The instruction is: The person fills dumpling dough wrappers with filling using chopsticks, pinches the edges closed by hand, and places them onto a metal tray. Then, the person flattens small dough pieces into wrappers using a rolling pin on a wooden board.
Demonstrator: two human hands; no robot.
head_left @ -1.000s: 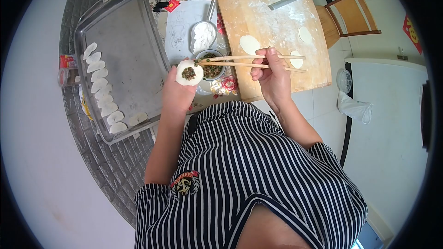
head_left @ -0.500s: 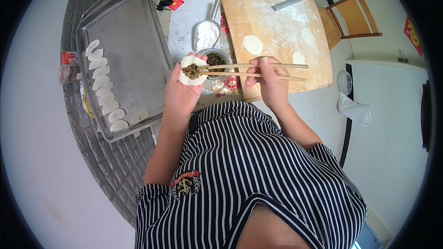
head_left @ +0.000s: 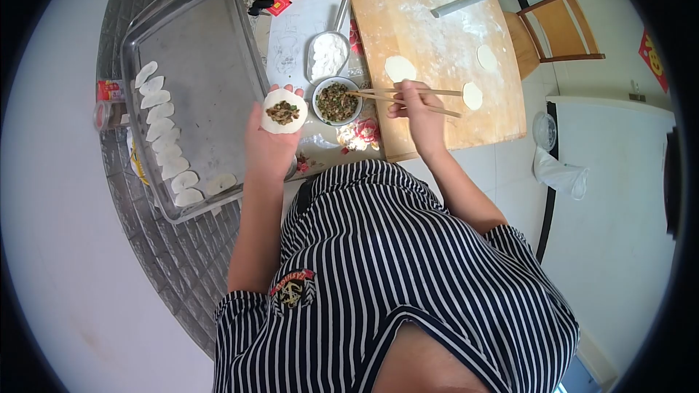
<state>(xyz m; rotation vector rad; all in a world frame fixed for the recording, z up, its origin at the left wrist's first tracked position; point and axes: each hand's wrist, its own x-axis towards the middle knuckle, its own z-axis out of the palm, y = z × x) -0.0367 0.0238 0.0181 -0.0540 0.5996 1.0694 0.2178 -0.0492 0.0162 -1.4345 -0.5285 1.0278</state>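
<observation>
- Left hand point(head_left: 271, 147): at nine o'clock from the bowl point(head_left: 317, 110), palm up, fingers laid out beneath a dough round point(head_left: 285, 94) without pinching it — probably so the dough lies level and the filling point(head_left: 282, 113) sits in its middle.
- Right hand point(head_left: 424, 120): at three o'clock, fingers closed on a pair of chopsticks point(head_left: 440, 92), tips at the bowl's right edge. The grip well back seems meant for reach.
- Tray point(head_left: 200, 58): nine o'clock, beyond the left hand; folded pieces point(head_left: 159, 111) line its outer side, perhaps to save room.
- Board point(head_left: 451, 44): one to four o'clock, floury — likely against sticking.
</observation>
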